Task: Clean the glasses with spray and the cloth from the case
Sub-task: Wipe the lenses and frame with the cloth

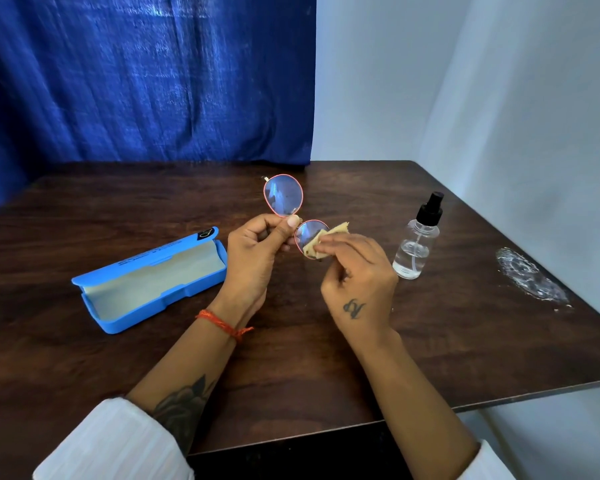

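Pink-rimmed glasses point(283, 195) are held above the middle of the table. My left hand point(257, 251) pinches them at the bridge, thumb on top. The far lens stands free; the near lens is partly covered by a small beige cloth point(317, 242). My right hand point(357, 268) pinches that cloth against the near lens. A clear spray bottle point(417, 244) with a black pump top stands upright to the right of my right hand, apart from it. The blue glasses case point(153, 282) lies open on the left, with nothing inside.
The dark wooden table point(84, 209) ends close on the right and front. A white powdery smear point(530, 275) marks its right edge. A blue curtain point(146, 81) hangs behind the table, and white walls point(499, 98) close in on the right.
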`<state>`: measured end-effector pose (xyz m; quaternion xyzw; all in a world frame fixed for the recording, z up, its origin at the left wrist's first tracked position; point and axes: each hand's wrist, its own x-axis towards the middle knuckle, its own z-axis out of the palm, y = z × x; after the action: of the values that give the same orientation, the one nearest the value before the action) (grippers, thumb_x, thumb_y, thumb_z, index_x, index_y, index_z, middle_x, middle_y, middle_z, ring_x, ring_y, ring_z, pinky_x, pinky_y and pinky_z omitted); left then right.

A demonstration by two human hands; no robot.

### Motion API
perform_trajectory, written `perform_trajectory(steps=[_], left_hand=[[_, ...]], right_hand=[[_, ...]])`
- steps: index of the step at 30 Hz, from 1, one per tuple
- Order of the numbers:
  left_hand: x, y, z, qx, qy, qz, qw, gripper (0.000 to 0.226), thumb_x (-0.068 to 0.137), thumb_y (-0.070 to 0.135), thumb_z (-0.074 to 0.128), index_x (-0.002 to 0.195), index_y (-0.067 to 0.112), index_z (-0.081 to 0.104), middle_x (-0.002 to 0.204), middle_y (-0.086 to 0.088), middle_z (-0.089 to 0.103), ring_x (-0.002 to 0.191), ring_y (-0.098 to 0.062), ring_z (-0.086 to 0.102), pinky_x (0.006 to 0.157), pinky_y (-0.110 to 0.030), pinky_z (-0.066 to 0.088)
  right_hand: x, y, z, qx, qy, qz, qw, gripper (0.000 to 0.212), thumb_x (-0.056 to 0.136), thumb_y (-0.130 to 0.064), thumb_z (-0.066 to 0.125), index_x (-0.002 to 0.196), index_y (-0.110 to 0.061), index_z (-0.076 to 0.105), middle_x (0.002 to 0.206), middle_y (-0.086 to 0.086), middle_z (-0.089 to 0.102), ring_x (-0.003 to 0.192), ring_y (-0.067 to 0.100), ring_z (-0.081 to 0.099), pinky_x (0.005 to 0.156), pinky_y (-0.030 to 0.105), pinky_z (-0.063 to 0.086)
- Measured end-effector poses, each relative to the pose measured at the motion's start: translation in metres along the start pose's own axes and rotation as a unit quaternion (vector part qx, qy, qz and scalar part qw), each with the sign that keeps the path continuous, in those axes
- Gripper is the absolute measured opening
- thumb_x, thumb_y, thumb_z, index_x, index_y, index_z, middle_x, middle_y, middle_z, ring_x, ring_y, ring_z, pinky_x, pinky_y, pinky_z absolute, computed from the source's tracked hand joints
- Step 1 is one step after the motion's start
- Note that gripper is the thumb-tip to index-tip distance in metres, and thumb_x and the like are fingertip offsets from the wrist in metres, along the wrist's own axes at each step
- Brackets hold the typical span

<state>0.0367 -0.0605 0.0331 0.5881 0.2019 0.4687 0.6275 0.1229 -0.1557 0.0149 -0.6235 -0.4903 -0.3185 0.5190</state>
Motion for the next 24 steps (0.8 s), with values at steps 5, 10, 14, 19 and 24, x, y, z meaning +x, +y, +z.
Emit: perform_trajectory(steps=[5,10,14,19,24], left_hand=[[-0.0019,-0.0001,0.0,-0.01,-0.014,0.006,1.0,0.017,0.082,0.011,0.064,0.07,0.023,0.069,0.064,0.009,0.067,0.062,-0.002,0.056,0.06,-0.016,0.045],[-0.0019,0.001,0.0002,-0.029,-0.005,0.005,1.0,0.012,0.079,0.011,0.065,0.07,0.017,0.069,0.064,0.006,0.068,0.062,-0.004,0.059,0.059,-0.016,0.048],[-0.0011,-0.0005,0.0,0.001,-0.002,0.004,1.0,0.01,0.083,0.01,0.063,0.075,0.014,0.067,0.058,0.009,0.064,0.056,-0.001,0.053,0.056,-0.014,0.044],[-0.0002,-0.0006,-0.0005,-0.007,0.001,0.002,1.0,0.008,0.083,0.01,0.063,0.077,0.013,0.067,0.063,0.008,0.067,0.058,-0.001,0.054,0.058,-0.013,0.045],[-0.0005,-0.0017,-0.0014,-0.007,-0.017,0.0,1.0,0.01,0.083,0.011,0.063,0.077,0.017,0.068,0.069,0.007,0.068,0.063,-0.002,0.056,0.059,-0.014,0.046]], right_hand=[[0.0002,-0.0067,0.0028,0.005,-0.033,-0.044,0.998,0.031,0.079,0.011,0.052,0.101,0.001,0.071,0.105,0.011,0.069,0.1,0.023,0.062,0.095,0.029,0.047],[-0.0024,-0.0058,0.0033,0.026,-0.06,-0.09,0.994,0.03,0.072,0.012,0.053,0.085,-0.004,0.076,0.094,0.005,0.073,0.096,0.017,0.062,0.095,0.021,0.046],[-0.0021,-0.0027,0.0002,0.043,-0.032,-0.042,0.998,0.028,0.062,0.008,0.048,0.062,-0.006,0.072,0.074,0.001,0.072,0.077,0.018,0.064,0.077,0.021,0.051],[0.0009,0.0001,0.0,0.017,0.009,0.006,1.0,0.032,0.064,0.01,0.045,0.074,-0.003,0.073,0.08,0.006,0.071,0.081,0.021,0.065,0.083,0.022,0.05],[-0.0003,-0.0036,0.0023,-0.007,-0.019,-0.04,0.999,0.029,0.08,0.008,0.052,0.098,-0.001,0.073,0.101,0.009,0.07,0.095,0.023,0.063,0.093,0.028,0.048]])
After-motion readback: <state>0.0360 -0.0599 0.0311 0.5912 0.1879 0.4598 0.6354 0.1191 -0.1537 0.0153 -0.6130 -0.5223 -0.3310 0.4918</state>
